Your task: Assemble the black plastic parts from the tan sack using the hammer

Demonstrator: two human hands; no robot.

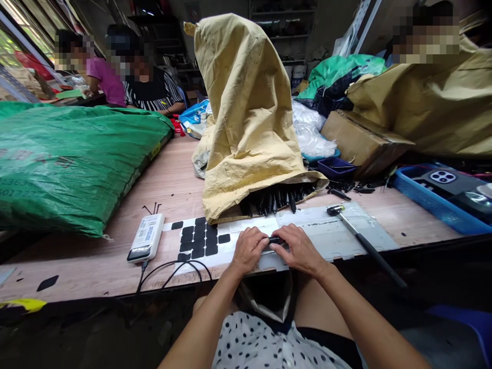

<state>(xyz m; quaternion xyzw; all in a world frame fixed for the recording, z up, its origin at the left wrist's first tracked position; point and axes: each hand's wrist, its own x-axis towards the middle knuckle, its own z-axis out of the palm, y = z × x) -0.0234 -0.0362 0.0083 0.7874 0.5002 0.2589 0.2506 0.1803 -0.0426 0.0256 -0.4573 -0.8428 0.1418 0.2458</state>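
At table edge (96,279): left hand (249,249), right hand (301,249) both pinch small black part (275,240); seems light, stiff; grip ends.

Both hands (273,247) on black part (275,240)

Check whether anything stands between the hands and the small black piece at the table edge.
Nothing visible does. The left hand and right hand both pinch the small black piece between their fingertips. The hammer lies apart to the right, the black pads apart to the left.
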